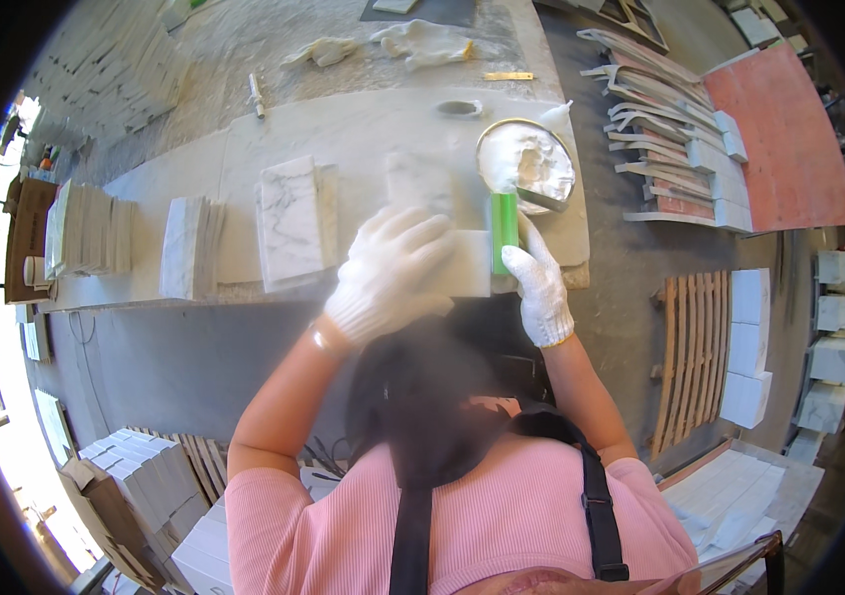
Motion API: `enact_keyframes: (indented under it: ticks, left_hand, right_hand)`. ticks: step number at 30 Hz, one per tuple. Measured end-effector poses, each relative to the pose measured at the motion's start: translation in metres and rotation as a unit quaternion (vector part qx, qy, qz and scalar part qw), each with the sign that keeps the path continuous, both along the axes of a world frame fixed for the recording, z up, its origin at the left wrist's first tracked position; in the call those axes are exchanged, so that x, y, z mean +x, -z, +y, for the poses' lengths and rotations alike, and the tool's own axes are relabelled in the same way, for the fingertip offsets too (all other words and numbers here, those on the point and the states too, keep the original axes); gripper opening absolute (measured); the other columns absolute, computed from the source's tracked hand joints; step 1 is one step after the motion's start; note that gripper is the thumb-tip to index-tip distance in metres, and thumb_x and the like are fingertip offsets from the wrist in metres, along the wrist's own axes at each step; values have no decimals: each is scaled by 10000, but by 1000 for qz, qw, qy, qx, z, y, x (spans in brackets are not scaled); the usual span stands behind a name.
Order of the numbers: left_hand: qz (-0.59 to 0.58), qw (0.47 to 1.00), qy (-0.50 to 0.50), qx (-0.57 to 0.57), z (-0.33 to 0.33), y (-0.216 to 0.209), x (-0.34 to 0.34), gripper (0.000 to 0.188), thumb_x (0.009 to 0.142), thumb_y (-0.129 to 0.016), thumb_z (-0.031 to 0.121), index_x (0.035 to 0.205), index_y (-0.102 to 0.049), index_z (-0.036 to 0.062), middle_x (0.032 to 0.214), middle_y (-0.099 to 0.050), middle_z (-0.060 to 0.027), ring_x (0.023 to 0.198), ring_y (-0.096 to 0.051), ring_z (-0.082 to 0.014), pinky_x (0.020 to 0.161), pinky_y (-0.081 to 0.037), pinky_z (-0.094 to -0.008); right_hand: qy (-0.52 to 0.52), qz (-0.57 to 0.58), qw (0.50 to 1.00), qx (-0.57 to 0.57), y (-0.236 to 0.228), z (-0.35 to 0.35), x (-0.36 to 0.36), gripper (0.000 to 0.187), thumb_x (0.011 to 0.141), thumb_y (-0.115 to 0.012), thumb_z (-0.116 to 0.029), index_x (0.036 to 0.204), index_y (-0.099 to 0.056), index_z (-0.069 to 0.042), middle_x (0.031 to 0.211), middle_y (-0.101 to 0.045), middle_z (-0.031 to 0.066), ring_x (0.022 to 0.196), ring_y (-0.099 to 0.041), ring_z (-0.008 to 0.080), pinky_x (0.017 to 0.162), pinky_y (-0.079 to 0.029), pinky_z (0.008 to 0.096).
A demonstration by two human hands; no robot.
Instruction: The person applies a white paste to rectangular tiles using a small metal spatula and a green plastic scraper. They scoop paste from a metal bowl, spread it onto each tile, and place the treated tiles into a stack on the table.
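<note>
White knitted gloves cover both hands. My left hand (393, 268) lies palm down with its fingers stretched out, on or just over a pale marble tile (470, 266) near the table's front edge. Gripped in my right hand (541, 283) is a flat green scraper (505, 233), held upright at the tile's right end. Just beyond it stands a round open tub of white paste (516, 154); a dark strip crosses the tub's near rim, and I cannot tell whether it belongs to the scraper. Another pale tile (417, 178) lies behind my left hand, blurred.
Grey-veined marble tiles (288, 223) and further tile stacks (184, 248) stand along the table to the left. Loose white gloves (422, 45) and a small yellow strip (508, 76) lie at the back. Rightward are a wooden pallet (690, 357) and a red board (779, 139).
</note>
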State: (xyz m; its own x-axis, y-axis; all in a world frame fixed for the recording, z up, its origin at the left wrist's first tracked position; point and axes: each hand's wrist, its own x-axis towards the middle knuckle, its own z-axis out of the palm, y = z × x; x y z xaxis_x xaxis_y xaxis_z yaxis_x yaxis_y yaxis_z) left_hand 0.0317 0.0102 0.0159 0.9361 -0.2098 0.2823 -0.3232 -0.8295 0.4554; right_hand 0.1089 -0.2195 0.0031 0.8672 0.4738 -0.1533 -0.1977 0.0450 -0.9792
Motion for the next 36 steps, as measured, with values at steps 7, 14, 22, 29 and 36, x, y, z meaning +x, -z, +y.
enact_keyframes:
  ticks: [7, 14, 22, 29, 36]
  left_hand:
    - [12, 1000, -9, -15, -2, 2, -2, 788, 616, -920, 367, 1318, -687, 99, 1413, -647, -111, 1364, -557, -361, 1158, -415, -533]
    - [6, 1000, -10, -16, 0, 2, -3, 765, 633, -922, 382, 1308, -693, 105, 1435, -643, -109, 1374, -554, -361, 1156, -414, -541]
    - [9, 1000, -9, -21, 0, 4, -3, 754, 624, -925, 381, 1295, -704, 116, 1425, -652, -101, 1369, -559, -353, 1163, -411, -537]
    - [18, 1000, 7, -10, 1, -6, 2, 686, 634, -902, 341, 1260, -717, 128, 1394, -665, -85, 1319, -593, -342, 1126, -442, -509]
    - [-46, 974, 211, 73, 16, -20, 40, 320, 670, -822, 228, 977, -741, 184, 1174, -675, 2, 1207, -610, -277, 1024, -485, -470]
  right_hand:
    - [7, -3, 1000, -25, -11, -1, -10, 705, 1002, -610, -174, 1640, -386, 29, 1555, -540, 109, 1375, -532, 172, 1161, -419, 323]
    - [-26, -41, 994, -95, -12, -10, -9, 785, 990, -649, -233, 1669, -337, 7, 1568, -526, 108, 1301, -565, 156, 1035, -490, 293]
    - [-8, 5, 994, -112, -7, -9, -13, 826, 946, -692, -271, 1665, -366, -25, 1447, -601, 87, 1123, -629, 111, 830, -547, 249]
    - [-12, 34, 991, -131, 11, -20, 0, 784, 955, -659, -280, 1647, -398, -18, 1404, -649, 99, 1053, -661, 110, 690, -549, 246]
    - [-45, 54, 997, -20, 14, -51, 14, 834, 921, -626, -392, 1632, -418, -9, 1362, -670, 87, 1040, -670, 154, 741, -537, 293]
